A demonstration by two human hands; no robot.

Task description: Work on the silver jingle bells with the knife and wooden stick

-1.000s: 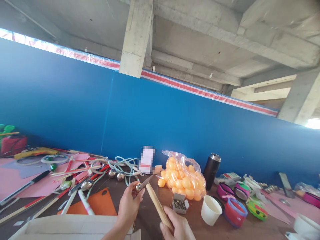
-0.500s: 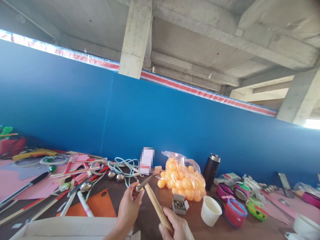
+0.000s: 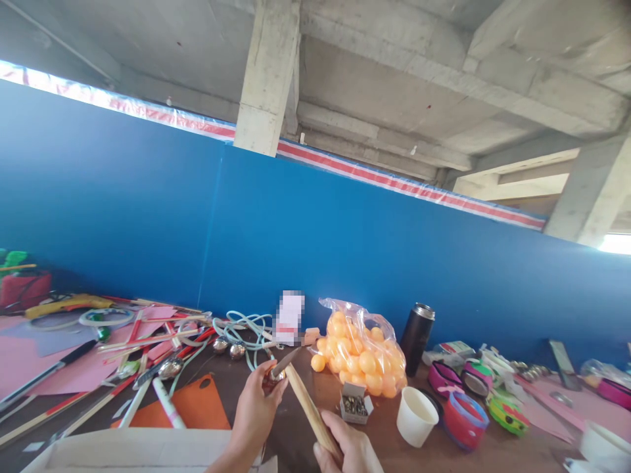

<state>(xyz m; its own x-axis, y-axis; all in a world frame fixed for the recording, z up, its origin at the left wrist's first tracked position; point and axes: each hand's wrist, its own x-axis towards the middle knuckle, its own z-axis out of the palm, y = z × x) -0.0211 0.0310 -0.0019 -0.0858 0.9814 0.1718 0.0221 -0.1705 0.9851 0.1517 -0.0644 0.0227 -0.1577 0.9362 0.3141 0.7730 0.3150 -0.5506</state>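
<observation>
My left hand (image 3: 257, 404) is closed around a small knife (image 3: 286, 360), whose pointed blade angles up to the right. In my right hand (image 3: 351, 445) is a pale wooden stick (image 3: 310, 408), slanting up to the left. The stick's upper end is beside the blade; whether they touch I cannot tell. Right of the stick, a small box of metal pieces (image 3: 355, 404) stands on the brown table (image 3: 290, 430). Behind it lies a clear bag of orange balls (image 3: 365, 355).
A white paper cup (image 3: 417, 417), a black bottle (image 3: 417, 338) and colourful straps (image 3: 465, 420) are to the right. Left are an orange sheet (image 3: 192, 404), light blue tubing (image 3: 246, 325), metal balls (image 3: 237, 351) and many sticks. A blue partition (image 3: 345, 230) rises behind the table.
My left hand and the knife have shifted very slightly. Both hands keep their hold on the knife and the stick.
</observation>
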